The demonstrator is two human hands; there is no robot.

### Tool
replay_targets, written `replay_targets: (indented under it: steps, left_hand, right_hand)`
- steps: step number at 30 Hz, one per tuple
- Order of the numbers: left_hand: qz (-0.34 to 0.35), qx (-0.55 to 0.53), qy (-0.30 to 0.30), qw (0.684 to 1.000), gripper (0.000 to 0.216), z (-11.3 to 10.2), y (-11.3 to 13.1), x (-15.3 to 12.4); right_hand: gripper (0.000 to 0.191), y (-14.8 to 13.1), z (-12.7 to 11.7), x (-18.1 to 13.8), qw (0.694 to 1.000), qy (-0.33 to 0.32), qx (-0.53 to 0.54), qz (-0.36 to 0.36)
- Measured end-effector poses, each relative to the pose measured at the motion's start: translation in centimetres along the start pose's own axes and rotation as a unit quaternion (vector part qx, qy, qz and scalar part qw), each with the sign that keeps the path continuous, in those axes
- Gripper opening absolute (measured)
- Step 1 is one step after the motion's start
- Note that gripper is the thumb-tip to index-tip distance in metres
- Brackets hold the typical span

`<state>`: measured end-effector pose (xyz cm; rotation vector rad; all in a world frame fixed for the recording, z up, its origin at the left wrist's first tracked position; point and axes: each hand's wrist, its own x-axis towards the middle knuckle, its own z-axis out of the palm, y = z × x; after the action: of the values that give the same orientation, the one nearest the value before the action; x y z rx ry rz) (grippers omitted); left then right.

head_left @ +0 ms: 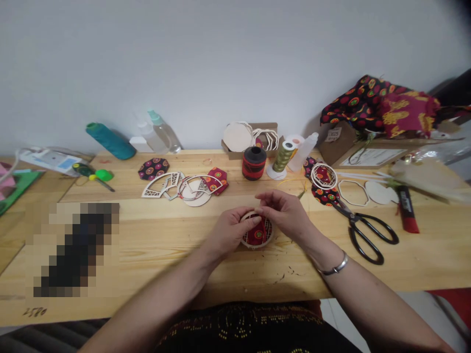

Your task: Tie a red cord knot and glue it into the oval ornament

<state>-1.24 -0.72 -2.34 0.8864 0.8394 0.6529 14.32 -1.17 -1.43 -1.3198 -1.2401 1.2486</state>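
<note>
Both my hands meet at the middle of the wooden table (154,235). My left hand (231,229) curls around a small round wooden lattice piece backed with red patterned fabric (258,234), gripping its left rim. My right hand (285,212) pinches at the top edge of the same piece, fingers pressed together. A silver bracelet (335,267) sits on my right wrist.
Black scissors (364,229) lie to the right, beside a red-and-black tube (406,210). Wooden fan and ring cut-outs (184,186), thread spools (253,163) (283,157), bottles (164,132), a teal cone (110,141) and a cardboard box (250,139) line the back. Patterned fabric (379,105) is piled at the far right.
</note>
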Motion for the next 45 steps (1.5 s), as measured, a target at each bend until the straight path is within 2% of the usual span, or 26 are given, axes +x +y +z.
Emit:
replay_targets:
  steps: [7,13,19,21,24,27,29,32,35,39,42,45]
  left_hand:
    - [0.01,0.01,-0.001,1.0,0.022,0.0,0.1,-0.1]
    - [0.008,0.03,0.015,0.999,0.022,0.4,0.7,-0.4]
    - [-0.001,-0.022,0.001,1.0,0.023,0.4,0.5,-0.3]
    - [-0.009,-0.038,0.005,0.999,0.022,0.3,0.4,-0.3]
    - [-0.018,-0.052,0.022,0.998,0.02,0.3,0.3,-0.2]
    - [-0.022,-0.066,0.028,0.997,0.022,0.3,0.4,-0.2]
    - [-0.025,-0.073,0.027,0.997,0.023,0.3,0.4,-0.2]
    - [-0.028,-0.075,0.038,0.996,0.026,0.3,0.4,-0.2]
    - [-0.039,-0.08,0.034,0.995,0.027,0.3,0.5,-0.2]
    - [-0.033,-0.073,0.031,0.996,0.027,0.3,0.6,-0.1]
    - [-0.033,-0.076,0.025,0.996,0.026,0.3,0.5,-0.1]
    - [-0.036,-0.078,0.016,0.996,0.026,0.2,0.3,-0.1]
  right_hand:
    - [0.026,-0.4,0.3,-0.2,1.0,0.009,0.015,0.005]
    - [0.031,-0.4,0.1,-0.1,0.992,-0.018,0.108,0.063]
    - [0.036,-0.5,0.0,-0.1,0.976,-0.026,0.182,0.118]
    - [0.036,-0.7,-0.3,0.0,0.971,-0.006,0.206,0.12]
    - [0.037,-0.7,-1.0,0.4,0.969,0.084,0.222,0.068]
    - [0.033,-0.6,-2.0,1.0,0.969,0.185,0.16,-0.023]
    - [0.028,-0.5,-2.6,1.5,0.968,0.228,0.085,-0.068]
    - [0.022,-0.3,-3.4,2.2,0.96,0.269,-0.013,-0.082]
    - [0.033,-0.5,-4.3,2.7,0.948,0.281,-0.131,-0.072]
    - [0.045,-1.4,-4.9,3.7,0.915,0.269,-0.291,-0.075]
    - [0.049,-1.8,-4.8,4.8,0.904,0.255,-0.338,-0.063]
    - [0.045,-1.8,-4.7,5.4,0.889,0.257,-0.372,-0.07]
